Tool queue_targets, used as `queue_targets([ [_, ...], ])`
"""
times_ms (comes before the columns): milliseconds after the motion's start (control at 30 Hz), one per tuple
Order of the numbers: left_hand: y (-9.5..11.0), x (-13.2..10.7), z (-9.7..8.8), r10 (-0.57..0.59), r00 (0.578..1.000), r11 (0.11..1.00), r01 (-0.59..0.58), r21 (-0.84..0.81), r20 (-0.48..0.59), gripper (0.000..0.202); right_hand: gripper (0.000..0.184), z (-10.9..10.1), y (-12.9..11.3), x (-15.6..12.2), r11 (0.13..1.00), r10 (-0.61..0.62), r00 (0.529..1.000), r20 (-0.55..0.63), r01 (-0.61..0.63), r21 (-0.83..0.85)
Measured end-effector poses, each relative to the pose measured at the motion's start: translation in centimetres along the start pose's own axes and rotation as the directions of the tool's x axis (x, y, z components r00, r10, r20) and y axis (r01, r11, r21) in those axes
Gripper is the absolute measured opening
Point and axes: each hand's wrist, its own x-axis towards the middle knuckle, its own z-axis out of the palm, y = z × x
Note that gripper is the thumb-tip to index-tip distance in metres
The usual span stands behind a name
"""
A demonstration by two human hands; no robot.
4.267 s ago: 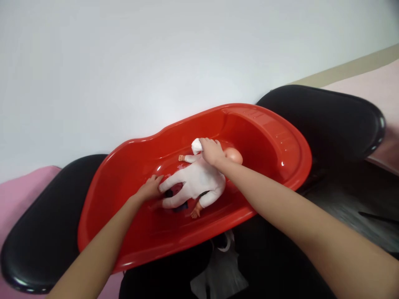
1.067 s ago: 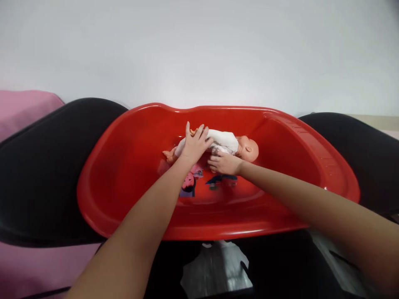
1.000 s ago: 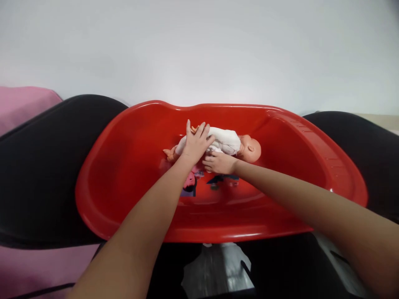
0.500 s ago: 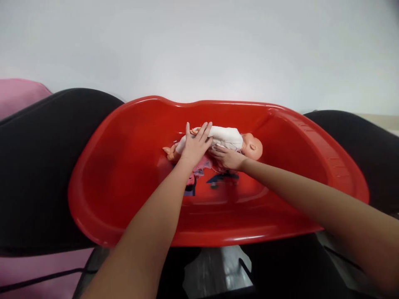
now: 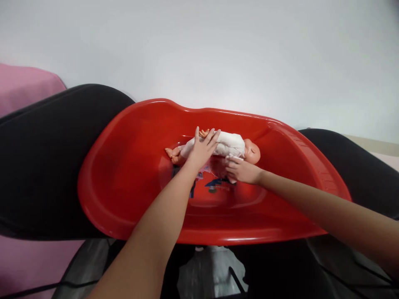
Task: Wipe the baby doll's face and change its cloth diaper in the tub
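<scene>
A doll in white clothing lies across the inside of a red baby bathtub, its head toward the right and its bare feet toward the left. My left hand rests on the doll around its hips, with fingers spread. Near the doll's neck and chest, the fingers of my right hand are curled over some white cloth. Whether that cloth is part of the doll's garment or a separate piece, I cannot tell. One small doll hand shows just beyond my left fingers.
Black chair-like surfaces flank the tub, one at the left and one at the right. Pink fabric shows at the far left. A pale wall rises behind, and a printed picture marks the tub's floor.
My right hand has shifted right and toward me, away from the doll's belly, with white cloth now visible at its fingers. My left hand stays on the doll. The whole view has shifted slightly.
</scene>
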Motion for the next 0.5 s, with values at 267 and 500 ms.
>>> queue_targets([
  [267,-0.2,0.1,0.4,-0.023,1.0,1.0,0.023,0.017,0.012,0.051,0.029,2.7,-0.7,10.2,0.999,-0.007,0.999,-0.039,0.005,-0.035],
  [500,-0.7,-0.1,0.4,-0.016,1.0,1.0,0.016,0.024,-0.018,0.05,0.026,3.0,1.7,2.5,0.986,0.145,0.981,0.131,-0.132,-0.101],
])
